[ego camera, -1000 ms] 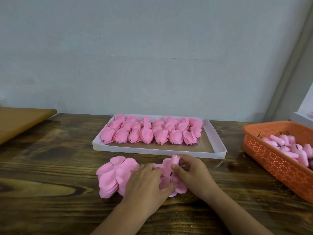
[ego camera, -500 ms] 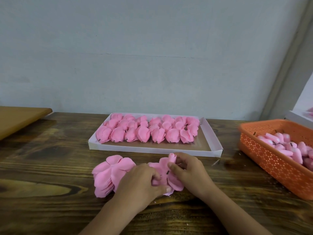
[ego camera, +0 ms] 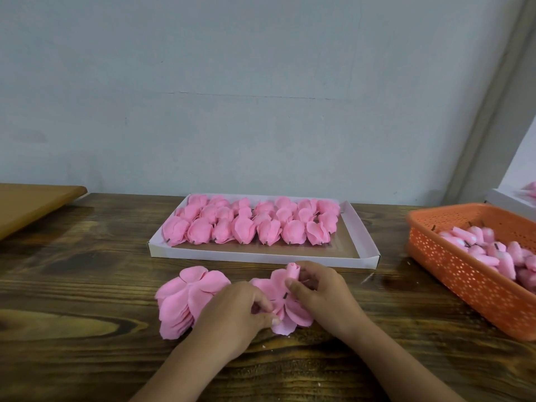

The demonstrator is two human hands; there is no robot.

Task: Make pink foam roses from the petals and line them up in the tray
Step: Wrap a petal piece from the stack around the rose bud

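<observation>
Working low in the middle of the frame, I have a rosebud core pinched in my right hand, thumb and fingers curled round it so its rolled tip stands up above my knuckles. A dark stub pokes out beneath it, probably its stem. My left hand has its fingertips curled onto the loose petals spread under the bud, pinching one near its edge.

These petals look feather-light, thin and soft; I judge they will crease or tear if squeezed hard, so the safest hold is at the base where they gather, with the outer edges left free. The bud itself seems firmer and takes the grip better.

Left of my hands a stack of petals fans out on the wooden table. Behind, centre frame, the tray holds finished roses in rows, its front strip bare. At the right edge an orange basket holds more buds.
</observation>
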